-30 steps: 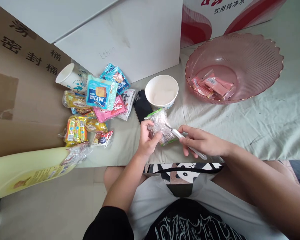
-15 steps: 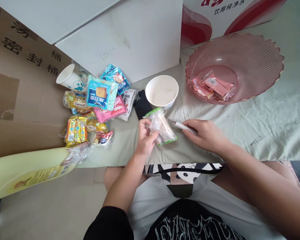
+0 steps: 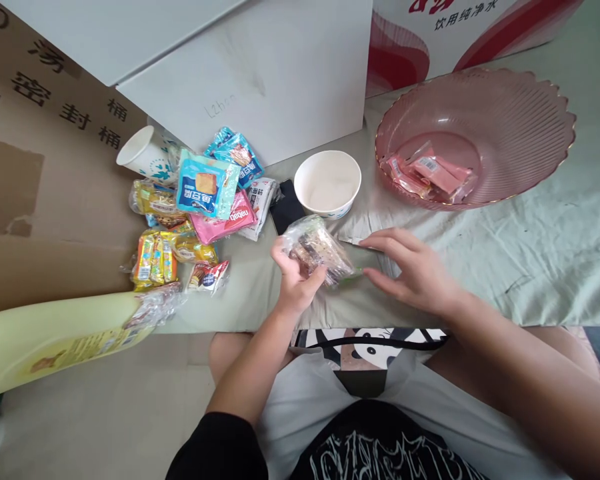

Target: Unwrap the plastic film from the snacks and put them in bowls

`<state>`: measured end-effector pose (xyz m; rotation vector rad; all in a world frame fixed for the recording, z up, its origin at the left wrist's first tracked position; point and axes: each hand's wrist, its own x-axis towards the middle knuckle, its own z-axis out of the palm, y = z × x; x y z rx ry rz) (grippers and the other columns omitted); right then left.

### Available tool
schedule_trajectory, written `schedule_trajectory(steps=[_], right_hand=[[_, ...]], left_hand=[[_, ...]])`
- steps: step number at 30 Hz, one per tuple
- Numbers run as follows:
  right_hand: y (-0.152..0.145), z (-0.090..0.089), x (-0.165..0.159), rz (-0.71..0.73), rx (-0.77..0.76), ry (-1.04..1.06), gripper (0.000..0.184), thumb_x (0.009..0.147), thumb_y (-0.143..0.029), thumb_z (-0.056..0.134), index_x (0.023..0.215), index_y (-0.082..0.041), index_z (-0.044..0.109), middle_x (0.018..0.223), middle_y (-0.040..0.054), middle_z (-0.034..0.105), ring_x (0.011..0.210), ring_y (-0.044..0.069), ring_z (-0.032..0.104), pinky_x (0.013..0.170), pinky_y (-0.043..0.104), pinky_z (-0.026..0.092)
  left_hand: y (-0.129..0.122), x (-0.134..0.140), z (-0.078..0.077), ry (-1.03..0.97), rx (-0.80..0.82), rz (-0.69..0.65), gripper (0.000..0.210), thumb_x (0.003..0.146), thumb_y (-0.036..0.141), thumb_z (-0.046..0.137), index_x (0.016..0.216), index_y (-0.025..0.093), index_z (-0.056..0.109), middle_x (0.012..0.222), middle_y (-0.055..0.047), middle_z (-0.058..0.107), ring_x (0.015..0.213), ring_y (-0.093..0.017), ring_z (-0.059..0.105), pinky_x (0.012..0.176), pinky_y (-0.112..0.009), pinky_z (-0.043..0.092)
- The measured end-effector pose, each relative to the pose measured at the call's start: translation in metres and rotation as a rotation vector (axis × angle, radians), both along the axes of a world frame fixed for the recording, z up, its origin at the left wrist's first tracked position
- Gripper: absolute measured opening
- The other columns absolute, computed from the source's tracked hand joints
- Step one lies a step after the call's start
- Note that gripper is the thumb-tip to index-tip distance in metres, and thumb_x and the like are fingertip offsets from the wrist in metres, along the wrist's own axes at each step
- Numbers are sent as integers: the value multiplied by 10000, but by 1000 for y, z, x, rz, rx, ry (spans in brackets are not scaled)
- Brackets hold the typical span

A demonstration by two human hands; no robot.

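Observation:
My left hand (image 3: 299, 277) is closed around a clear plastic snack packet (image 3: 325, 250) with a green edge. Pale and brown pieces show through its wrapper. Close to the packet's right side is my right hand (image 3: 415, 270), its thumb and fingers spread apart. A thin white-handled knife (image 3: 351, 241) lies on the cloth just beyond the right fingers, partly hidden by them. Directly past the packet stands a white paper bowl (image 3: 327, 183), beside a black phone (image 3: 287, 208).
A pink ribbed bowl (image 3: 520, 147) with pink packets (image 3: 443, 172) stands at the right. Several colourful snack packets (image 3: 207, 187) and a tipped paper cup (image 3: 147, 153) crowd the left, near a yellow jug (image 3: 55, 343). White boxes (image 3: 290, 80) form the back.
The knife has left my right hand and lies on the cloth; the hand has opened and neared the packet. The packet has turned over in my left hand, showing its other face.

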<state>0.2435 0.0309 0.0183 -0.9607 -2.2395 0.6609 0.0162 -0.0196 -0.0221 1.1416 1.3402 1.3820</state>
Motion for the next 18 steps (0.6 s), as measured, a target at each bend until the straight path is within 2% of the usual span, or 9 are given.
schedule_trajectory(steps=[2, 4, 9, 14, 18], right_hand=[[-3, -1, -4, 148, -39, 55, 417, 941, -293, 611, 1351, -234, 567, 1282, 139, 670, 1148, 293, 663, 955, 464, 569], [-7, -3, -9, 215, -38, 52, 456, 941, -250, 597, 1391, -234, 528, 1325, 146, 654, 1205, 299, 641, 976, 477, 563], [-8, -1, -12, 164, -88, 20, 371, 968, -228, 550, 1339, -232, 581, 1152, 127, 701, 1028, 264, 682, 870, 436, 585], [-7, 0, -11, 219, -93, 36, 235, 974, -242, 544, 1161, -236, 685, 1101, 112, 683, 996, 245, 672, 850, 408, 581], [-7, -1, -11, 229, -101, 41, 207, 968, -207, 519, 1056, -215, 706, 1044, 109, 692, 939, 232, 672, 810, 385, 579]], left_hand=[[-1, 2, -1, 5, -2, 23, 809, 795, 553, 796, 1333, 368, 223, 1239, -58, 576, 1043, -178, 660, 900, -360, 558], [-1, 2, -1, -1, -36, -24, 795, 812, 532, 789, 1339, 362, 219, 1222, -60, 587, 1040, -181, 664, 913, -371, 557], [-2, 2, 3, 21, -9, -118, 720, 836, 529, 761, 1313, 330, 260, 1164, -58, 581, 923, -161, 648, 834, -341, 559], [-2, 3, 7, 81, 12, -172, 634, 856, 560, 717, 1278, 314, 314, 1059, -24, 565, 843, -155, 625, 756, -320, 541], [-2, 3, 12, 109, 13, -195, 608, 859, 579, 701, 1259, 300, 338, 1007, -14, 552, 788, -147, 607, 708, -310, 523]])
